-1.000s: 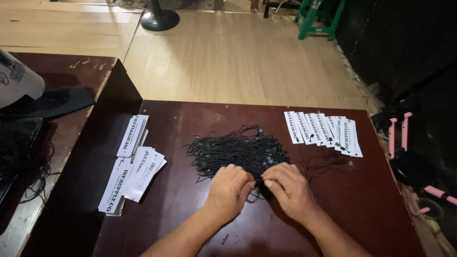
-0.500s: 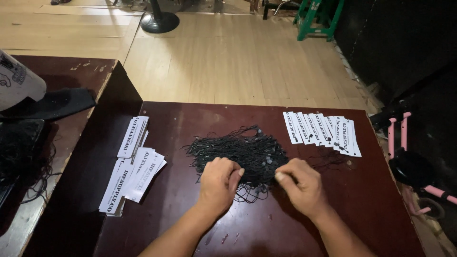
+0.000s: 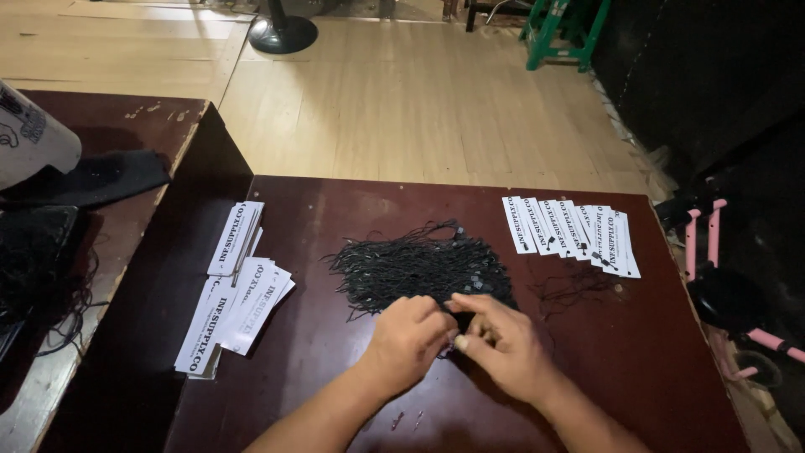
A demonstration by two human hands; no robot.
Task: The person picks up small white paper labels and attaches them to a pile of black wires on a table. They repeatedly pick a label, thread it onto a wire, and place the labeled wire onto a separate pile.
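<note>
A tangled heap of black strings (image 3: 419, 264) lies in the middle of the dark red-brown table (image 3: 335, 210). My left hand (image 3: 408, 338) and my right hand (image 3: 501, 344) rest side by side at the heap's near edge, fingertips meeting and pinching strands of it. A loose pile of white paper tags (image 3: 239, 289) lies to the left of my hands. A neat overlapping row of white tags (image 3: 573, 226), with thin strings trailing below them, lies at the right back of the table.
A second dark table (image 3: 109, 143) at the left carries a white cap (image 3: 29, 138), a black cloth and a black string bundle (image 3: 38, 277). A pink-framed object (image 3: 725, 277) stands right of the table. A fan base (image 3: 283, 33) and green stool legs (image 3: 566, 33) stand on the wooden floor.
My hands drew apart over the string heap, then came back together at its near edge. The tags have not moved.
</note>
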